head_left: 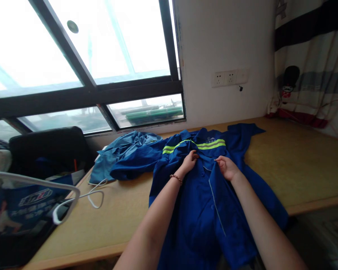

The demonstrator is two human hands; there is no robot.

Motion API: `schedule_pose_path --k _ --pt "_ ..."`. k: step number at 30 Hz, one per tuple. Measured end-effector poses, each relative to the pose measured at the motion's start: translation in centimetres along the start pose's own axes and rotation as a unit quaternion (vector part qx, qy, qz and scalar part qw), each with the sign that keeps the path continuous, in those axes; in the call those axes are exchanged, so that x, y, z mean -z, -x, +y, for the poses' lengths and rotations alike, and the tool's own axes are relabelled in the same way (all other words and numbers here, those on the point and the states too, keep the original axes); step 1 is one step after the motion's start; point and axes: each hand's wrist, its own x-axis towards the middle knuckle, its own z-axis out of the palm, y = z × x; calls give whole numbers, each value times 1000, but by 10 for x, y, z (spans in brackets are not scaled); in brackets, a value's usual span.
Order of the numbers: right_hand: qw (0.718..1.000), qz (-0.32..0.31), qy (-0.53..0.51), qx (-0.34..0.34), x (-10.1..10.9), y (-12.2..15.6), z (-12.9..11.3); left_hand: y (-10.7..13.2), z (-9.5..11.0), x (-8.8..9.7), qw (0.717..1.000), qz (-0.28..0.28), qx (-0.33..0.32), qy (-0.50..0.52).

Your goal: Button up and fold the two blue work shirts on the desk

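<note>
A dark blue work jacket (197, 210) with yellow-green reflective stripes lies spread on the wooden table, its collar toward the wall and its lower part hanging over the front edge. My left hand (189, 161), with a beaded bracelet at the wrist, is closed on the front of the jacket just below the stripe. To its right, my right hand (227, 167) pinches the edge of the other front panel between thumb and fingers. Between the hands the front gapes, and a pale seam line runs down the turned panel. Fingertips are partly hidden by cloth.
A lighter blue garment (129, 146) is bunched behind the jacket's left sleeve. On the table (118, 213) lies a white cable (94, 195). A black chair (47, 150) and a printed blue bag (28, 206) stand at left. Wall sockets (229, 77) and a curtain (310, 67) are beyond.
</note>
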Motion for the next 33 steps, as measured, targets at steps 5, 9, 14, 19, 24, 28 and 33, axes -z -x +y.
schedule_pose_path --k 5,9,14,19,24,28,33 --pt "999 7 -43 26 5 5 -3 54 36 -18 968 39 -46 -244" --pt "999 9 -26 47 -2 12 -1 95 62 -25 939 -6 -54 -340" --pt "998 -14 31 48 -16 21 8 103 60 -15 955 -46 -7 -293" --pt "993 -73 92 14 -26 21 21 91 50 -11 972 -48 33 -230" --pt "992 -79 96 0 -25 20 23 88 53 -5 991 -48 121 -25" --pt "991 -84 99 3 -23 20 20 92 71 9 936 -86 214 266" --pt "991 -81 105 0 -25 19 19 98 87 16 890 -68 212 397"
